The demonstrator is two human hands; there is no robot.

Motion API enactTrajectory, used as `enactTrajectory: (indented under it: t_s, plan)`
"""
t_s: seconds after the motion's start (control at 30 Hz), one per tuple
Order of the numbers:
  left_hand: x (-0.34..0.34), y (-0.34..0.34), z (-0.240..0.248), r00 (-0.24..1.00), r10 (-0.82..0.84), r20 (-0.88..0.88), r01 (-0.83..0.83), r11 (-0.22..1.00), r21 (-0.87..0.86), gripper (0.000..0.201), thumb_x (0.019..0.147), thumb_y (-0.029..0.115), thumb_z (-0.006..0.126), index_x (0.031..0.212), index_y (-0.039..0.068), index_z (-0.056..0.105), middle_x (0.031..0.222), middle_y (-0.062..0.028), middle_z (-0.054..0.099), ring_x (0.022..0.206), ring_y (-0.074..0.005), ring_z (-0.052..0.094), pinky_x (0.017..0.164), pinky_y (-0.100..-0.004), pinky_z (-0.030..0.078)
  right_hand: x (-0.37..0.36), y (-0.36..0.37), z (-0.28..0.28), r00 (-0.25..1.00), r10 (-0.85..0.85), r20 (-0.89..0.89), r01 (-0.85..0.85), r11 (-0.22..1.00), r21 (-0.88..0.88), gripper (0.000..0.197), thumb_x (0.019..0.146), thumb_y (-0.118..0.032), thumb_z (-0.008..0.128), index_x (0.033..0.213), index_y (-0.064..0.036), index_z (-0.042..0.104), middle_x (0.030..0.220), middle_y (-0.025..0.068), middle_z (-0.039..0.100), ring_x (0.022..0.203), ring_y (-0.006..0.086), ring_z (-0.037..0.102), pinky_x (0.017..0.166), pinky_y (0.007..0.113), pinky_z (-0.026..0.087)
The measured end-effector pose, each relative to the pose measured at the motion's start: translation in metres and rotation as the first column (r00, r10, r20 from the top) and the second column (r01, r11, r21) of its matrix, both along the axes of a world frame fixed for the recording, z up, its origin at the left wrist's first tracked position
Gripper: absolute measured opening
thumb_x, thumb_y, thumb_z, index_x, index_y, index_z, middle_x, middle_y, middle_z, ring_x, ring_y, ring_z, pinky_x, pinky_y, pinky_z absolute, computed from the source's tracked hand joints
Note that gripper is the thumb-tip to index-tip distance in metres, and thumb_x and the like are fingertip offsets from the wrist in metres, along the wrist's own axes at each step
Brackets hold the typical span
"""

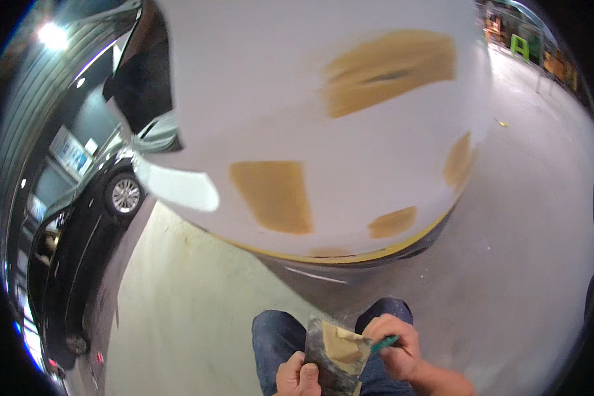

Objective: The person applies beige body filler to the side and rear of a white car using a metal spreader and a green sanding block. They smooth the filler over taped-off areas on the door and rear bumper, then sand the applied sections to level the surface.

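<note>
My left hand grips the near left edge of a dark, smeared mixing board, its thumb lying on top. A mound of tan body filler covers the board's right part. My right hand is closed around the green handle of a putty knife; the blade lies at the filler and cannot be made out clearly. Ahead of me is a pale grey car body panel with several tan filler patches, among them a large one at upper right and another at lower left.
My bent knees are below the panel's yellow-edged lower rim. A black car stands on the left. A green stool is far back on the right. Concrete floor surrounds me.
</note>
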State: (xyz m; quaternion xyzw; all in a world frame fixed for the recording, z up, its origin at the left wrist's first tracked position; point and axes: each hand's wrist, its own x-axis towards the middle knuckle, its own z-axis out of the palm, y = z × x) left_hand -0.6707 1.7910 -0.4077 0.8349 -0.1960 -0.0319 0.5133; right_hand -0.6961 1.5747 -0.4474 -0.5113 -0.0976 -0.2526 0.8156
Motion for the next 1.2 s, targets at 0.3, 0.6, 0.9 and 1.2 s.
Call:
enactTrajectory:
  t_s: [0.3, 0.6, 0.9, 1.2]
  plan:
    - [-0.009, 0.026, -0.03, 0.964, 0.233, -0.132, -0.266, 0.882, -0.388, 0.035, 0.105, 0.032, 0.055, 0.101, -0.003, 0.06, 0.082, -0.0106, 0.065, 0.072, -0.0169, 0.062, 0.064, -0.0329, 0.047, -0.009, 0.013, 0.018, 0.948, 0.141, -0.285, 0.04, 0.836, 0.547, 0.024, 0.09, -0.006, 0.06, 0.112, -0.0056, 0.052, 0.098, 0.0125, 0.057, 0.089, 0.0275, 0.057, 0.087, 0.047, 0.051]
    - [0.01, 0.057, -0.033, 0.812, 0.189, -0.553, -0.524, 0.652, -0.547, 0.033, 0.111, 0.03, 0.041, 0.117, 0.001, 0.057, 0.091, -0.0061, 0.067, 0.074, -0.0128, 0.063, 0.066, -0.0285, 0.054, 0.005, 0.064, 0.041, 0.867, 0.304, -0.394, -0.001, 0.792, 0.61, 0.025, 0.093, -0.005, 0.062, 0.115, -0.0067, 0.053, 0.098, 0.0099, 0.055, 0.092, 0.0266, 0.055, 0.083, 0.045, 0.048]
    - [0.05, 0.088, -0.02, 0.831, 0.129, -0.541, -0.501, 0.598, -0.626, 0.03, 0.111, 0.031, 0.04, 0.111, 0.005, 0.055, 0.098, -0.0053, 0.065, 0.084, -0.0121, 0.062, 0.074, -0.0298, 0.054, 0.0, 0.138, 0.04, 0.918, 0.204, -0.34, 0.006, 0.851, 0.524, 0.023, 0.094, -0.003, 0.061, 0.115, -0.0038, 0.052, 0.101, 0.0135, 0.057, 0.095, 0.0286, 0.059, 0.087, 0.046, 0.049]
    - [0.067, 0.095, -0.01, 0.923, 0.022, -0.384, -0.331, 0.554, -0.764, 0.03, 0.111, 0.031, 0.043, 0.111, 0.004, 0.054, 0.1, -0.0058, 0.064, 0.087, -0.0116, 0.061, 0.078, -0.0288, 0.053, -0.047, 0.173, -0.012, 0.963, -0.26, -0.063, 0.2, 0.857, -0.475, 0.023, 0.088, 0.012, 0.064, 0.106, -0.0023, 0.062, 0.105, 0.0154, 0.063, 0.096, 0.0263, 0.066, 0.086, 0.036, 0.053]
